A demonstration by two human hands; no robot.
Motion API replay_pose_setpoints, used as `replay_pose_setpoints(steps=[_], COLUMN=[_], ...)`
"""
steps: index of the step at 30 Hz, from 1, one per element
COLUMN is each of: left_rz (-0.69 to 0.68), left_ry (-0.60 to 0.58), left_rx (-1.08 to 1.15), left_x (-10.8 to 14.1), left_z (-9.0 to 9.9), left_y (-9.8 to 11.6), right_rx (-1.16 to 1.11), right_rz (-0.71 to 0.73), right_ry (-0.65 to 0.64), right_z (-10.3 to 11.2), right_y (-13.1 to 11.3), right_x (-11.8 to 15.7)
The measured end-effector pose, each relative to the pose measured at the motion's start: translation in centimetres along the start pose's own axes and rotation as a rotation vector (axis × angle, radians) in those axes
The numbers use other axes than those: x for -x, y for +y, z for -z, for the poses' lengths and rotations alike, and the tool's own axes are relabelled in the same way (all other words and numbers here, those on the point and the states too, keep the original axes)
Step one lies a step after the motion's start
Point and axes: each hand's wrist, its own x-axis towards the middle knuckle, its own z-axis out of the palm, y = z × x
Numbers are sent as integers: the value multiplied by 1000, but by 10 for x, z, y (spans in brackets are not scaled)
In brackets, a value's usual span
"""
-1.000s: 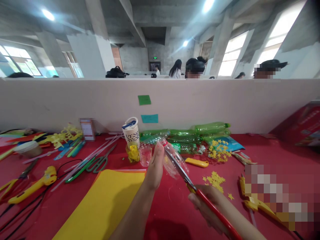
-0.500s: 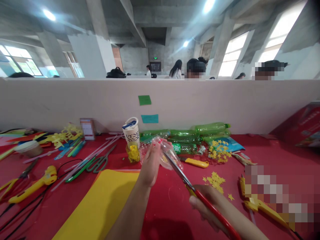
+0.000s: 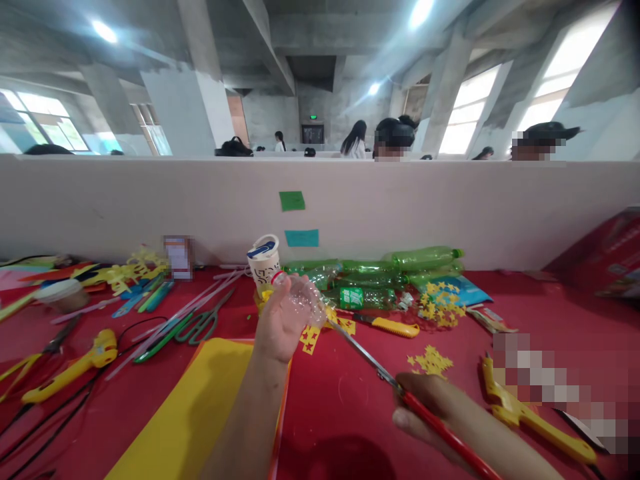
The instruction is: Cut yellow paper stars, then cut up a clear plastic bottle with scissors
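My left hand (image 3: pixel 281 323) is closed around a clear plastic bottle piece (image 3: pixel 306 300) with a red ring at its neck. The neck points up and left, and the wider end faces right. In my right hand (image 3: pixel 425 397) I grip scissors (image 3: pixel 367 357) with red handles. Their blade tips reach up to the wide end of the bottle piece; whether they touch it I cannot tell. Under and beside the piece lie yellow paper scraps with star-shaped holes (image 3: pixel 310 340). Nearby on the red table rests a yellow utility knife (image 3: pixel 395 327).
Green plastic bottles (image 3: pixel 370 298) lie along the partition (image 3: pixel 200 193), beside a paper cup (image 3: pixel 264 260). Yellow stars (image 3: pixel 431 361) are scattered right. A yellow glue gun (image 3: pixel 535 420) lies right, another glue gun (image 3: pixel 75 367) left. Yellow paper (image 3: pixel 190 400) covers the front left.
My left hand has moved left and turned the bottle piece, so its neck now points up-left. The scissors have shifted slightly right and down. Yellow star-cut scraps have come into view.
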Motion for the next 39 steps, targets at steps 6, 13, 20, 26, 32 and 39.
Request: replay_pose_setpoints(steps=[6,13,20,26,32,39], left_rz=[0,-5,-14,-23,-31,-29], left_ry=[-32,-50,-45,-28,-46,-76], left_rx=[-99,-123,-126,-142,-155,-155], left_x=[2,2,3,6,5,3], left_z=[-2,-1,-4,-7,-6,-2], left_y=[-11,-17,-17,-17,-17,-18], right_rx=[-67,-155,-123,-132,-185,-64], right_rz=[-15,-49,-43,-48,-79,-128], right_ry=[-95,-68,-144,-106,-58,-17], right_z=[-4,-10,-9,-10,-13,-14], right_y=[-14,-14,-13,-12,-16,-18], right_x=[-2,-1,-4,-3,-1,-5])
